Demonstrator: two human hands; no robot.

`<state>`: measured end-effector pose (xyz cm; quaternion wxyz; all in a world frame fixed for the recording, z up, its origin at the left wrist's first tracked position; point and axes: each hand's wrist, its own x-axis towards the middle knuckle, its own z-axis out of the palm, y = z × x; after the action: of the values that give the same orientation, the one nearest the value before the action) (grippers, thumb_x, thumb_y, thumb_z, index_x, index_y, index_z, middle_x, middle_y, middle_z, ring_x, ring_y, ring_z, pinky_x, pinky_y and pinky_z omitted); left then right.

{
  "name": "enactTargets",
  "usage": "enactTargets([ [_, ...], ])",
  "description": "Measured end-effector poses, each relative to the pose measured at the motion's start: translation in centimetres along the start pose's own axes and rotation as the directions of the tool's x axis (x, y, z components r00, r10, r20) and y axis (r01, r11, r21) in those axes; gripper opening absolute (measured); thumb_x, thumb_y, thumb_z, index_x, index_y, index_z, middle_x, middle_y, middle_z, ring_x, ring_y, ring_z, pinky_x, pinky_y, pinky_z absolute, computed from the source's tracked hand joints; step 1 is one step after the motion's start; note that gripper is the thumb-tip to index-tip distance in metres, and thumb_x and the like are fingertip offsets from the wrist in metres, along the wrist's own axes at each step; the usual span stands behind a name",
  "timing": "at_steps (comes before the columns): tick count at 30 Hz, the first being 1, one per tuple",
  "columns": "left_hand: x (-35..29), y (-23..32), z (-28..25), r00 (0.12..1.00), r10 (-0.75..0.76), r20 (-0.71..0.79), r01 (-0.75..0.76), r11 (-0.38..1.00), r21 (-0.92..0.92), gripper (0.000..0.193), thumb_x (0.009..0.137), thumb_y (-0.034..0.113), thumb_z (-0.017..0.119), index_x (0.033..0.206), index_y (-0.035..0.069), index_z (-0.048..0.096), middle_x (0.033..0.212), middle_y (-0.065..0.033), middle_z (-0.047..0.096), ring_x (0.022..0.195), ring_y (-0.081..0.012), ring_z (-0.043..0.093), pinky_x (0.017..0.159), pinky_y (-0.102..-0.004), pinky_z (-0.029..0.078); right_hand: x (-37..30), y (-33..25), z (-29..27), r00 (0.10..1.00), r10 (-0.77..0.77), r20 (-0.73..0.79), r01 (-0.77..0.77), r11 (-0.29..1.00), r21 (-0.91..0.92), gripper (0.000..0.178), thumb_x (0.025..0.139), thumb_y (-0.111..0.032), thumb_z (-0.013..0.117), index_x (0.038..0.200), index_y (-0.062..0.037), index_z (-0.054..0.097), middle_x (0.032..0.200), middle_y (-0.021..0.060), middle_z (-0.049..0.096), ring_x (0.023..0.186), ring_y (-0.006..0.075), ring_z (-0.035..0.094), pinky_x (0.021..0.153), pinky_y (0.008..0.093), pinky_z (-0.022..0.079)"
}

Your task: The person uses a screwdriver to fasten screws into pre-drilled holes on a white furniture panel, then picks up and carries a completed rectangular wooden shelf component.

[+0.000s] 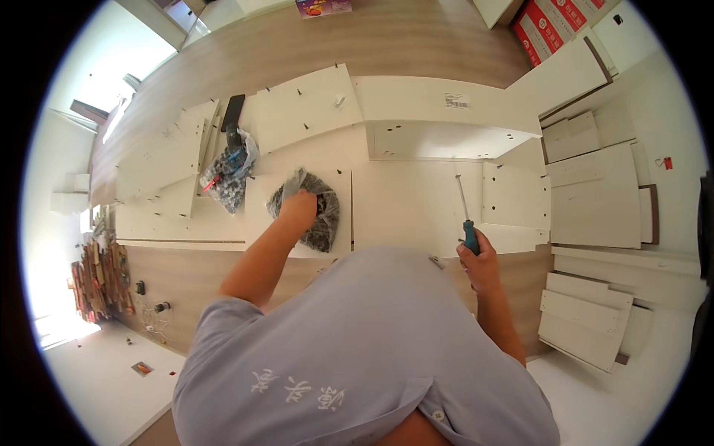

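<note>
My left hand [299, 208] reaches into an opened clear plastic bag of small dark hardware [324, 223]. Its fingers look curled together among the pieces, and their tips are hidden. The bag rests on a white panel [260, 223] in front of me. In my right hand [482, 260] is a screwdriver [469, 232], gripped by its teal handle. The long metal shaft points away from me, over a white board [409, 201]. Its tip lies near the inside of a partly joined white cabinet frame [446, 137].
A second plastic bag of mixed fittings [229, 178] lies further left, beside a black flat object [233, 113]. White panels with upright dark pegs [305, 108] spread across the left and back. More boards [591, 186] are stacked at right. Red-and-white cartons [547, 33] stand at the back right.
</note>
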<state>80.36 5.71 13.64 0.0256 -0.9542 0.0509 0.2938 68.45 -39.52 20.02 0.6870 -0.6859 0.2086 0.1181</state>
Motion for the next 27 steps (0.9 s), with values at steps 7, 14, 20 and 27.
enactTargets([
  [7,-0.1,-2.4,1.7,0.987,0.103,-0.122,-0.082,0.982,0.167,0.074,0.087,0.016,0.074,0.153,0.005,0.042,0.144,-0.0314,0.048,0.130,-0.0440,0.056,0.100,-0.0446,0.056,-3.3,-0.8,5.6,0.998,-0.052,-0.042,0.047,0.991,-0.124,0.060,0.092,-0.010,0.073,0.146,0.0040,0.051,0.091,-0.0013,0.061,0.073,0.0051,0.053,0.063,0.0231,0.046],
  [14,-0.4,0.5,3.0,0.939,0.244,-0.243,-0.246,0.969,0.024,0.054,0.089,0.009,0.065,0.142,0.009,0.054,0.143,-0.0306,0.047,0.123,-0.0471,0.057,0.097,-0.0490,0.057,-6.2,2.2,8.2,0.999,-0.004,-0.052,-0.007,0.978,-0.210,0.057,0.090,-0.014,0.075,0.141,0.0037,0.056,0.086,-0.0015,0.060,0.071,0.0074,0.054,0.063,0.0247,0.047],
  [20,0.0,-0.8,0.7,0.964,0.253,-0.086,-0.266,0.938,-0.221,0.044,0.088,0.004,0.069,0.131,0.011,0.065,0.132,-0.0206,0.059,0.114,-0.0410,0.064,0.097,-0.0469,0.055,-7.7,2.8,10.6,0.994,0.059,-0.097,-0.079,0.973,-0.217,0.062,0.089,-0.015,0.077,0.144,0.0020,0.055,0.089,-0.0003,0.063,0.071,0.0079,0.055,0.062,0.0258,0.048],
  [27,1.1,-4.6,2.0,0.911,0.250,-0.328,-0.386,0.797,-0.465,0.035,0.088,0.005,0.072,0.123,0.008,0.071,0.118,-0.0183,0.069,0.110,-0.0397,0.065,0.095,-0.0483,0.052,-6.6,2.6,10.4,0.996,-0.060,-0.062,0.046,0.976,-0.213,0.059,0.090,-0.013,0.075,0.144,0.0010,0.055,0.090,-0.0016,0.062,0.076,0.0068,0.054,0.066,0.0247,0.047],
])
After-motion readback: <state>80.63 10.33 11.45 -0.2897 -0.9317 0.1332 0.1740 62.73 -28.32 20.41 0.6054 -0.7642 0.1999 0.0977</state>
